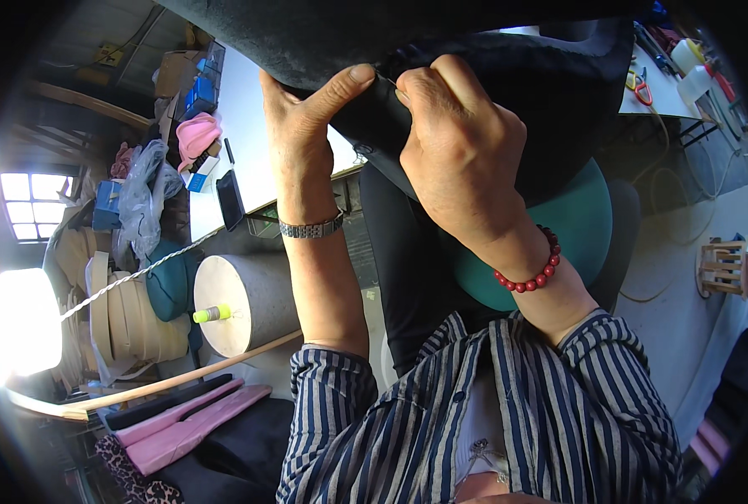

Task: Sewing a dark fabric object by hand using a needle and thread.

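A large black plush-covered piece, soft and bulky, spans the top of the view in front of me. My left hand grips its near edge, the thumb pressed along the top while the fingers disappear behind the fabric. Beside it, my right hand is closed in a pinch close to the same edge. A thin, short line shows between the two hands at the right fingertips, too fine to name. More black fabric bulges beyond the right hand.
A white table at the left bears pink fabric and a dark tray. A pale cylinder and wooden strip lie below it. Scissors lie on the right table. A teal round seat is under my right arm.
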### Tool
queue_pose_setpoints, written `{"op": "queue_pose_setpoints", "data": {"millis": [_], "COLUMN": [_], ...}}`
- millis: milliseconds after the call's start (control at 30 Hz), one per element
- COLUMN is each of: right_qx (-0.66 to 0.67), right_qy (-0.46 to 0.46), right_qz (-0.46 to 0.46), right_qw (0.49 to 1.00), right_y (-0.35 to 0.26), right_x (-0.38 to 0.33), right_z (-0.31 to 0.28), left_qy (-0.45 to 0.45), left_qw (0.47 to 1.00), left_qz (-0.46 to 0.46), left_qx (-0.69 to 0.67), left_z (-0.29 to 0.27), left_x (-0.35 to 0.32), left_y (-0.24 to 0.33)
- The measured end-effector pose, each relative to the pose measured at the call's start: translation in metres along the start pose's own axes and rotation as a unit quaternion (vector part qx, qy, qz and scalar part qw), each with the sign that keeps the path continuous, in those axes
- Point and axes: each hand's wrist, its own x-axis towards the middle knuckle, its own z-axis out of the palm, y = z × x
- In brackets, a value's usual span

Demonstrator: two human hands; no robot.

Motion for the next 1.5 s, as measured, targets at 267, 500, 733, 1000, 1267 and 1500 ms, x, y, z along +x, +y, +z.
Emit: {"op": "queue_pose_setpoints", "data": {"millis": [267,500,733,1000,1267,1500], "right_qx": [-0.009,-0.015,-0.006,0.027,0.005,-0.089], "right_qy": [0.008,0.025,0.013,0.064,0.016,-0.098], "right_qz": [-0.046,-0.081,-0.079,-0.137,-0.166,-0.213], "right_qw": [0.999,0.996,0.997,0.988,0.986,0.968], "right_y": [0.008,0.014,0.018,0.030,0.025,0.006], "right_x": [0.004,0.012,0.008,0.011,0.022,0.035], "right_z": [-0.003,-0.001,0.003,0.009,-0.004,-0.015], "left_qy": [0.000,-0.006,-0.009,-0.009,-0.006,0.000], "left_qw": [0.999,0.999,0.999,0.999,0.998,0.998], "left_qz": [-0.003,0.015,0.029,0.032,0.050,0.039], "left_qx": [-0.033,-0.028,-0.031,-0.024,-0.042,-0.049], "left_z": [0.002,-0.001,0.002,0.001,0.005,0.004], "left_x": [-0.002,-0.002,-0.004,-0.003,-0.007,-0.009], "left_y": [0.001,-0.006,-0.012,-0.010,-0.003,-0.004]}}
